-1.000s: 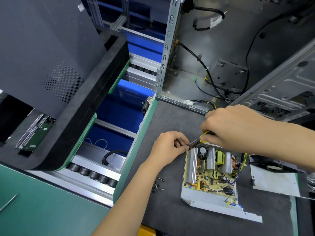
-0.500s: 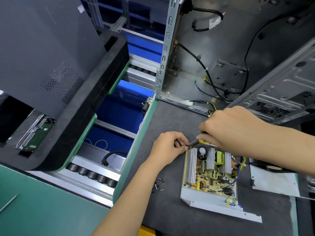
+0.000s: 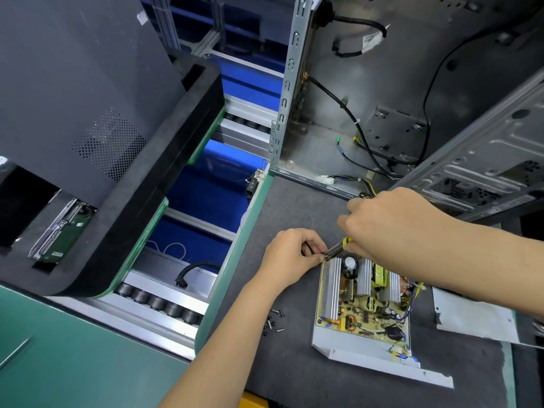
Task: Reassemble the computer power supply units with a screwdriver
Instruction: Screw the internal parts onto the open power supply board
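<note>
Pinching power supply [image 3: 362,307] corner, left hand [image 3: 290,254], right hand [image 3: 391,222] gripping screwdriver [image 3: 347,240]

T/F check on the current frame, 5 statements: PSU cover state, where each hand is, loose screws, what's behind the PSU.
1. The power supply unit lies open with its circuit board exposed. True.
2. Loose screws lie on the grey mat to the left of the unit. True.
3. The left hand rests flat on the mat, away from the unit. False: it pinches at the unit's far left corner.
4. The right hand holds a yellow-handled screwdriver. True.
5. The computer case behind the unit is closed. False: its side is open, with cables visible inside.
</note>
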`<act>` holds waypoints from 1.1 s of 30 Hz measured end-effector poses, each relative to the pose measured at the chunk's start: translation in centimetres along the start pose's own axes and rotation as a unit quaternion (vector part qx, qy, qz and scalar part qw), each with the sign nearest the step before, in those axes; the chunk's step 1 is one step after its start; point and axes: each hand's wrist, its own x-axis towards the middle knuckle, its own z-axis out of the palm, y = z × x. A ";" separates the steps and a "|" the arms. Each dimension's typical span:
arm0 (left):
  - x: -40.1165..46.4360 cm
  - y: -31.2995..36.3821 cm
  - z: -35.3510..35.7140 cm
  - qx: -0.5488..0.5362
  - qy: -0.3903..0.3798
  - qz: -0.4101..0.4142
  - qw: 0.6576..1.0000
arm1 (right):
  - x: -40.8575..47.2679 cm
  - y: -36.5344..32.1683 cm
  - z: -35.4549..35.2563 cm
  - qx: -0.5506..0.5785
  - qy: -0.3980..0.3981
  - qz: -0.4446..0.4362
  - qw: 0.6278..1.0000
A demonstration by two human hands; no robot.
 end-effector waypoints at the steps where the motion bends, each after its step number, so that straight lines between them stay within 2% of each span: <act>1: 0.0 0.0 0.0 0.000 0.000 0.001 1.000 | 0.1 -0.1 -0.1 -0.001 -0.004 0.001 1.000; 13: 0.1 -0.2 0.1 -0.008 0.010 0.000 1.000 | -0.7 -0.1 0.5 0.022 0.020 0.001 1.000; 25: 0.1 -0.1 -0.1 -0.028 -0.010 -0.003 1.000 | -1.8 -0.1 1.2 0.096 -0.006 0.003 0.995; 33: 0.3 -0.1 -0.1 -0.016 -0.002 -0.006 1.000 | -2.0 -0.2 1.7 0.060 -0.030 0.031 0.997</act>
